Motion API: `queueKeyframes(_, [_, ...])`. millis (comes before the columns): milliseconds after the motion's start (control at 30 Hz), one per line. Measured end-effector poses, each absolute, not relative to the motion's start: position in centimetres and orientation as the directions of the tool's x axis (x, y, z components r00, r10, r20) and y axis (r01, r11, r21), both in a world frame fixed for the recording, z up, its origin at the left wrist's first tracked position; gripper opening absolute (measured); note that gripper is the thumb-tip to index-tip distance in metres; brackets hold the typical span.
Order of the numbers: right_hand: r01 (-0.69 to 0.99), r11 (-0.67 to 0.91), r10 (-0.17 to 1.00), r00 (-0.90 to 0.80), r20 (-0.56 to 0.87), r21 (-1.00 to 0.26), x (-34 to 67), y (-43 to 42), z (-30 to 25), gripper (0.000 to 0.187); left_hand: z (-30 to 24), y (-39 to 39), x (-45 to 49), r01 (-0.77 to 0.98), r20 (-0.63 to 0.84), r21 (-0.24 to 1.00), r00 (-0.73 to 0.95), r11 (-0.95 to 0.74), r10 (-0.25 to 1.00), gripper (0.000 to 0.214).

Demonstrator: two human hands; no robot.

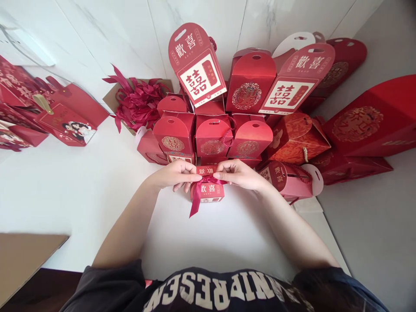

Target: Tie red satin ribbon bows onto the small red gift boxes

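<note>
The left hand and the right hand each pinch the dark red ribbon between thumb and fingers, at the top of a small red box that sits between them on the white table, with a ribbon tail hanging over its near side. Just behind it stands a stack of red gift boxes, with a heap of ribbons to its left. Farther out, red bags stand at the far left, near the pale wall, and brown cardboard shows at the near left corner.

The bare left hand and bare right hand are held close together, thumbs pinched against fingers.
</note>
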State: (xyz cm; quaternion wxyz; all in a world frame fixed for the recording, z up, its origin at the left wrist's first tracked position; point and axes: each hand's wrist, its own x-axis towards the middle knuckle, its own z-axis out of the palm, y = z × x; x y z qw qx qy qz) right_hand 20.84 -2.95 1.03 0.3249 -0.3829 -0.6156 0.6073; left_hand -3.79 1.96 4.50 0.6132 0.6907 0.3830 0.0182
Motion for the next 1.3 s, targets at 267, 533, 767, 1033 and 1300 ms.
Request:
queueKeyframes(267, [0.107,-0.005,0.872,-0.486,-0.057,-0.994,20.8,-2.9,0.9,0.031,4.2,1.8,-3.6,0.503,-0.421,0.864,0.721,0.0,0.55,0.037])
queueKeyframes(533, [0.134,-0.018,0.873,-0.48,-0.081,-0.991,21.0,-2.7,0.9,0.03,4.0,1.6,-3.5,0.405,-0.199,0.892,0.751,-0.201,0.63,0.035])
queueKeyframes(767, [0.333,0.363,0.902,-0.358,0.24,-0.87,20.9,-3.6,2.2,0.023,5.5,0.8,-3.6,0.388,0.137,0.776,0.666,-0.497,0.733,0.022])
queueKeyframes(1033, [0.307,0.274,0.91,-0.39,0.143,-0.911,20.9,-3.4,2.1,0.036,5.5,0.4,-3.0,0.477,0.052,0.68,0.726,-0.557,0.686,0.026])
queueKeyframes(1300, [0.256,0.239,0.895,-0.432,0.11,-0.937,21.0,-3.0,1.1,0.032,5.0,1.0,-3.1,0.473,-0.035,0.695,0.774,-0.542,0.632,0.041])
